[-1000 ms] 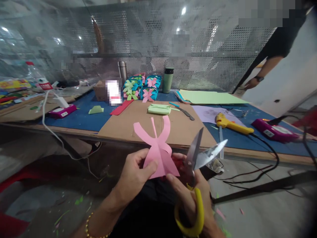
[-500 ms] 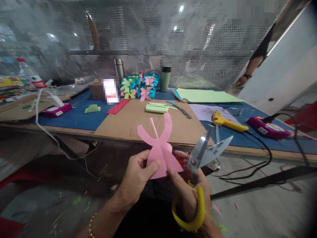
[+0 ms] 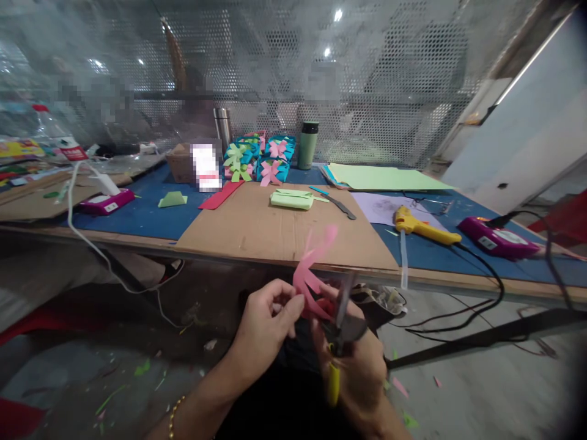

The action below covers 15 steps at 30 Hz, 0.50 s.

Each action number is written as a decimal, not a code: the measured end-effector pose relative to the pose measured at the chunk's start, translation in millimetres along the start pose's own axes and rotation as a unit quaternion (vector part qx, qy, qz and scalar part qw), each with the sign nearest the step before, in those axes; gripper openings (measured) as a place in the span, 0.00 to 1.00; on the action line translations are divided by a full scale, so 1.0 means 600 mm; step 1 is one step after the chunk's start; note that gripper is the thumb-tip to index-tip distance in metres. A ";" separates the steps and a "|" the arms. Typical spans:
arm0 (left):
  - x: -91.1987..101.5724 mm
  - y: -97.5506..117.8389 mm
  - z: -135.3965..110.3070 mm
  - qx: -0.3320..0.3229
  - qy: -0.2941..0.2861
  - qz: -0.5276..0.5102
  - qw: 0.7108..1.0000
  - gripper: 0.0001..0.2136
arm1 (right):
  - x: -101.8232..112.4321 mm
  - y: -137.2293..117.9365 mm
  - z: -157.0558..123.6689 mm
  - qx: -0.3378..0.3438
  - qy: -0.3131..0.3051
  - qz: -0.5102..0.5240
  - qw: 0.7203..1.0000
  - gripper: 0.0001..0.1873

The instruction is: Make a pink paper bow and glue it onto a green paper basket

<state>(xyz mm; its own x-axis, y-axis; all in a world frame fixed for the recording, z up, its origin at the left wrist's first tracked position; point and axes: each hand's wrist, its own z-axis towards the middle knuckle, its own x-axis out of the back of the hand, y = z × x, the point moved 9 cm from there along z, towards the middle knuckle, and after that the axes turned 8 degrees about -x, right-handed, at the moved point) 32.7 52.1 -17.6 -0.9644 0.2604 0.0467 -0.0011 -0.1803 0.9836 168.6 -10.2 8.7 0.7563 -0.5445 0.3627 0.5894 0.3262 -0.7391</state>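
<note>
Fingers (image 3: 290, 305) of the left hand (image 3: 268, 327) are pressed together on the lower part of the pink paper cut-out (image 3: 308, 276). It is held up in front of the person, just below the near edge of the table (image 3: 147, 219). The cut-out's curved strips rise up and to the right, blurred by motion. The right hand (image 3: 360, 370) is closed around the yellow handle of the scissors (image 3: 340, 321), just right of the paper. The blades point upward beside the pink strips; blur hides whether they are parted or touching the paper. A gold bracelet (image 3: 177, 410) sits on the left wrist.

On the table, a brown cardboard sheet (image 3: 275, 229) lies over the blue surface. A folded green paper (image 3: 293, 200) rests near its far edge, with a dark knife (image 3: 342, 208) just beside it. Behind these stand finished paper flowers (image 3: 257, 160), a green tumbler (image 3: 307, 145) and a steel flask (image 3: 223, 127). A yellow glue gun (image 3: 422, 227) lies to the right, near a magenta box (image 3: 498, 239) with a black cable. Paper scraps dot the floor.
</note>
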 end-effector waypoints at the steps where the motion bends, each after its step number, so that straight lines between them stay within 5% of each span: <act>1: -0.008 -0.002 -0.002 0.018 -0.022 -0.040 0.999 0.16 | -0.005 0.001 0.000 0.010 -0.013 -0.003 1.000 0.25; 8: -0.022 -0.016 -0.006 0.075 -0.037 -0.201 0.976 0.16 | -0.027 0.008 -0.011 0.043 -0.047 -0.050 0.997 0.43; 15: -0.007 -0.021 -0.006 0.074 0.036 -0.242 0.967 0.18 | -0.032 -0.022 -0.013 0.105 -0.030 -0.082 0.991 0.44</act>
<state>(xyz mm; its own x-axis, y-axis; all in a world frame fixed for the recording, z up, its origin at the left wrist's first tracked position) 36.0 49.9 -30.9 -0.8763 0.2127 -0.4323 -0.4239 0.0858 0.9016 143.9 -10.0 7.4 0.6578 -0.5578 0.5061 0.7466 0.3940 -0.5361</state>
